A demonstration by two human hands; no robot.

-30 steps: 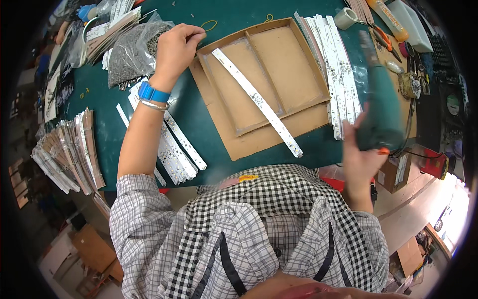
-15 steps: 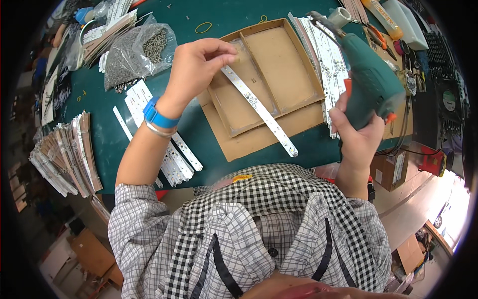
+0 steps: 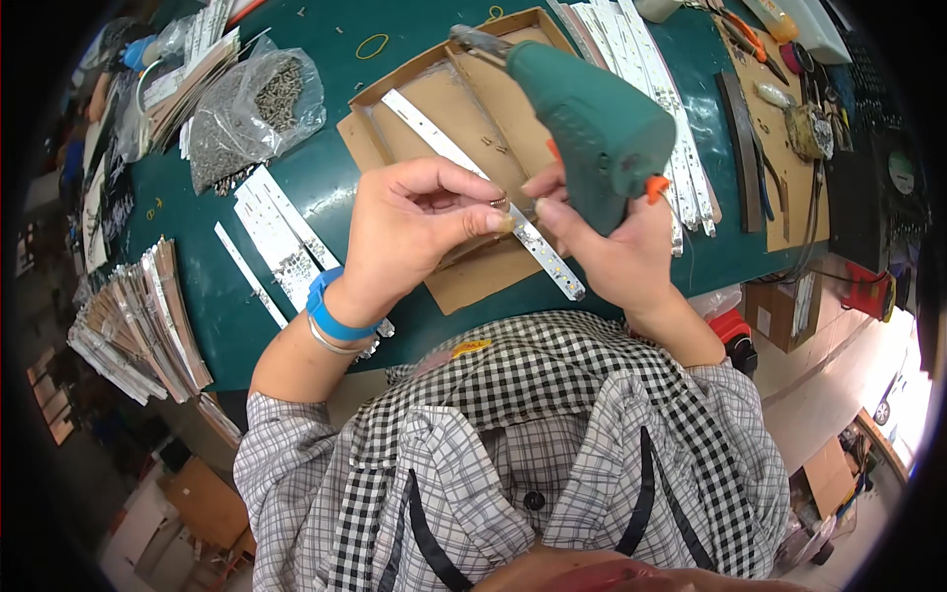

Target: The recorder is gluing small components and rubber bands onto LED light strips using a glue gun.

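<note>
Between the thumb and forefinger of my left hand is a small threaded screw, pinched just above a white LED strip. The strip lies slanted across a shallow cardboard tray, its near end past the tray's edge. My right hand grips a green electric screwdriver with orange buttons, its metal nose pointing away to the far left over the tray. The right thumb and fingertips are close beside the strip; whether they touch it, I cannot tell. A few loose screws rest inside the tray.
A clear bag of screws sits at the left on the green table. White LED strips lie in stacks near my left forearm and in another pile at the right. Pliers and cables are farther right. Bundled strips stand at the left edge.
My left hand has come nearer and right, from the strip's far end to above its lower half. My right hand has carried the electric screwdriver left, over the tray.
</note>
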